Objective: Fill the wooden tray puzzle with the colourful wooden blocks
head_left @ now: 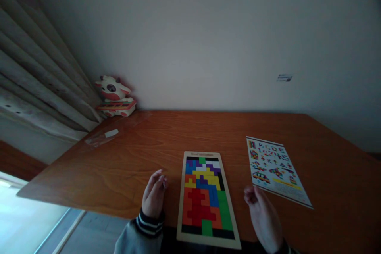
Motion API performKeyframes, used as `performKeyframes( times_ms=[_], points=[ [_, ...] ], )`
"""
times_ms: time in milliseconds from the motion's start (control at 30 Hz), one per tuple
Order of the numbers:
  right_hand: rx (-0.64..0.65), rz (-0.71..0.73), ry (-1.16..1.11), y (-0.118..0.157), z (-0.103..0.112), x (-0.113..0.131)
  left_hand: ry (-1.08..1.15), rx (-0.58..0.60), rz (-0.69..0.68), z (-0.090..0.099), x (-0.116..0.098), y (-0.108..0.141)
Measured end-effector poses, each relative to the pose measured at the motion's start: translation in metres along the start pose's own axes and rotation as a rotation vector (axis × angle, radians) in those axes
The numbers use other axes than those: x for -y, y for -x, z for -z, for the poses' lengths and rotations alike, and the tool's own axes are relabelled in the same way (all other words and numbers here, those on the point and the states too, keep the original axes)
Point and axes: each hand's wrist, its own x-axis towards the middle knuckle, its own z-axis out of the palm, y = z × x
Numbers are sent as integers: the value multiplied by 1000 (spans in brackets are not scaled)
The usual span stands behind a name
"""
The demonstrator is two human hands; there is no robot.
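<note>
A wooden tray puzzle (179, 222) lies in front of me, filled with coloured block pieces in red, orange, green, blue, yellow, purple, white and black. To its left, my left hand (154, 195) rests by the table edge, apart from the tray, fingers loosely bent and slightly apart with nothing in them. On the other side, my right hand (264, 216) is curled closed, with no object showing in it. Just beyond its fingers lies a printed sheet (275, 168) with small pictures of coloured block shapes.
The brown wooden table (143, 139) reaches back to a pale wall. A cow-shaped toy (114, 95) with a keyboard stands at the back left corner. Nearer lies a clear plastic wrapper (101, 138) with a white label. A curtain (38, 59) hangs at the left.
</note>
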Motion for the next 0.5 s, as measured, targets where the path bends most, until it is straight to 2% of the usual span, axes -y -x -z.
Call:
performKeyframes(
  times_ms=[100, 233, 333, 500],
  points=[
    [32, 60, 160, 0, 4, -4, -205, 83, -88, 2, 2, 2],
    [46, 132, 385, 0, 9, -9, -671, 306, -267, 0, 4, 12],
    [77, 153, 502, 2, 6, -8, -935, 465, -375, -4, 2, 20],
    [195, 260, 729, 9, 1, -6, -1171, 549, -617, -11, -3, 30]
  ],
)
